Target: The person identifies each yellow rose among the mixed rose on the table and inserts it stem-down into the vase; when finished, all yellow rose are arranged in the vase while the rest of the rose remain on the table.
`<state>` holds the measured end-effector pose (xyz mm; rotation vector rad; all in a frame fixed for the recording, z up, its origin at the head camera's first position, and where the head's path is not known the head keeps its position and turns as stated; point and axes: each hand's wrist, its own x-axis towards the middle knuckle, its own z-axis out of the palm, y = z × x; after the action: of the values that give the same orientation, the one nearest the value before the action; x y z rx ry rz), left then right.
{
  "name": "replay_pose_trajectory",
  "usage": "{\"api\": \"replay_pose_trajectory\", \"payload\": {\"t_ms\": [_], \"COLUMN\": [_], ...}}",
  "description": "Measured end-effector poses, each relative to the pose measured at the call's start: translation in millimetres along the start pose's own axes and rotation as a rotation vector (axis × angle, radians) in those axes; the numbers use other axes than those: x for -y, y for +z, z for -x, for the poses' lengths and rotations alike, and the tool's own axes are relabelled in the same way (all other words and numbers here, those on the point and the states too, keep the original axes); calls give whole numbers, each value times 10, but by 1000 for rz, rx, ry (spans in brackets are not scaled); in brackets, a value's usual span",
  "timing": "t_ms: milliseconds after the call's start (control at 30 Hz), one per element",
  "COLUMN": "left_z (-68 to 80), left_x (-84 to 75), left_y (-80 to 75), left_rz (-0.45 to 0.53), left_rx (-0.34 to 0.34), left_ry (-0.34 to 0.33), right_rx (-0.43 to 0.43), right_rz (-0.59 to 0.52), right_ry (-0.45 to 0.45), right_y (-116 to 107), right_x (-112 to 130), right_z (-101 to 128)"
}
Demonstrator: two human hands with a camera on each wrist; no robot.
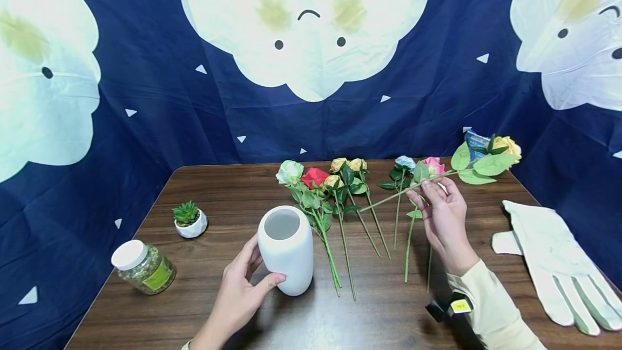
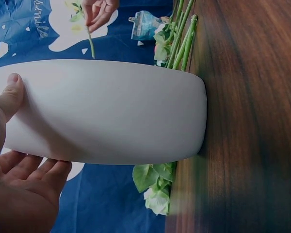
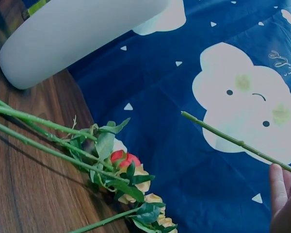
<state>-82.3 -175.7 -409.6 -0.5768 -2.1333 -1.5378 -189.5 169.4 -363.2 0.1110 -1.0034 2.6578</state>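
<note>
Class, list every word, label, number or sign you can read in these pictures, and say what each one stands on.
Nothing reads in full.
Cursive word on the backdrop cloth: blurred, not readable.
Green label on the jar: too small to read.
Yellow tag on the wrist device: too small to read.
Print on the blue packet: blurred.

The head view looks forward and down over the whole table (image 1: 204,307). The left wrist view sits close against the vase (image 2: 106,111), turned sideways. The right wrist view looks low across the tabletop; all three share the vase and flower stems (image 3: 43,121)
</note>
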Motion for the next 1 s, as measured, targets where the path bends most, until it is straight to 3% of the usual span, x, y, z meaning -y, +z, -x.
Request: {"api": "replay_pose_trajectory", "payload": {"t_ms": [733, 1000], "left_z": [4, 2], "left_x": [-7, -23], "left_y": [-3, -3], "left_rz": [5, 4], "left_rx": [4, 2], "left_ry": [-9, -24], "right_rx": [72, 135], "right_rz": [-21, -67], "right_ry": [-39, -34], "right_y": [129, 175], "right_x": [49, 66], "right_z": [139, 200]}}
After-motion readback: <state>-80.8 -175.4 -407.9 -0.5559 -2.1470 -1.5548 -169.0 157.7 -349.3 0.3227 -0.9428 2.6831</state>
